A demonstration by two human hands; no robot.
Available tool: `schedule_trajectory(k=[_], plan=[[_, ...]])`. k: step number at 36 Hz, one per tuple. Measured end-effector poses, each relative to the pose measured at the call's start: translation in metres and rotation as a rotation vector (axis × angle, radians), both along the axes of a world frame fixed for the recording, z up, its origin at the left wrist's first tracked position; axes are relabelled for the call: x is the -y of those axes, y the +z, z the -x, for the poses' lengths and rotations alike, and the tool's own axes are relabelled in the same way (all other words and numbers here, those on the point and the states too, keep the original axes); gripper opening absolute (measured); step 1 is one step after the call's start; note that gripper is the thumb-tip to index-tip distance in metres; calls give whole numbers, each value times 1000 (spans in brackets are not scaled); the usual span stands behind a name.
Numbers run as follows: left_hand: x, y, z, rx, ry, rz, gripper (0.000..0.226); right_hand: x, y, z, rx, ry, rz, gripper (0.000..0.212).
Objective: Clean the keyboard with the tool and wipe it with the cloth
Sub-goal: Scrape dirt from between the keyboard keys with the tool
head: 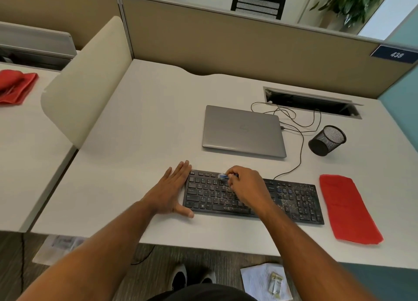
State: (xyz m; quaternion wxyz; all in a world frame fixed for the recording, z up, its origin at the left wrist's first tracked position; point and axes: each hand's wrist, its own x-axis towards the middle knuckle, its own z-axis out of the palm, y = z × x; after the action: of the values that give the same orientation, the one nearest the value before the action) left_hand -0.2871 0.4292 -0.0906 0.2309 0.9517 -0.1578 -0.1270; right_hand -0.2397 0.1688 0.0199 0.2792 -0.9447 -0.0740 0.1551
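I'm bracing the keyboard [253, 195] with my flat, open-fingered left hand [172, 192] at its nine o'clock end; my right hand [245, 184] is pinching the small blue tool [222, 176] against the keys.

The white tabletop [140, 124] lies bare to the left of and behind the black dusty keyboard [253, 196]. Behind it to the right sit a closed grey laptop [243, 131], a loose black cable [300, 142] and a tipped black mesh cup [326, 140]; a flat red cloth [348, 208] lies just beside its right end.
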Motion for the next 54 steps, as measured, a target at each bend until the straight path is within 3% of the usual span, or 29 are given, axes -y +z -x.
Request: schedule_trajectory(k=[10, 16, 25, 29, 43, 51, 54], plan=[[6, -3, 3, 55, -1, -10, 150, -1, -1, -1, -41, 236, 197, 21], [6, -4, 3, 50, 5, -19, 147, 0, 9, -10, 40, 173, 123, 24], [7, 0, 3, 34, 11, 0, 149, -7, 5, -4, -76, 262, 175, 22], [7, 0, 1, 26, 16, 6, 151, -11, 8, -7, -13, 183, 82, 23], [9, 0, 2, 18, 33, -6, 148, -14, 4, -3, -26, 234, 126, 25], [9, 1, 2, 13, 36, -7, 148, -4, 6, -6, 91, 278, 394, 18], [9, 0, 2, 9, 39, -13, 147, -11, 8, -7, 82, 259, 286, 22]])
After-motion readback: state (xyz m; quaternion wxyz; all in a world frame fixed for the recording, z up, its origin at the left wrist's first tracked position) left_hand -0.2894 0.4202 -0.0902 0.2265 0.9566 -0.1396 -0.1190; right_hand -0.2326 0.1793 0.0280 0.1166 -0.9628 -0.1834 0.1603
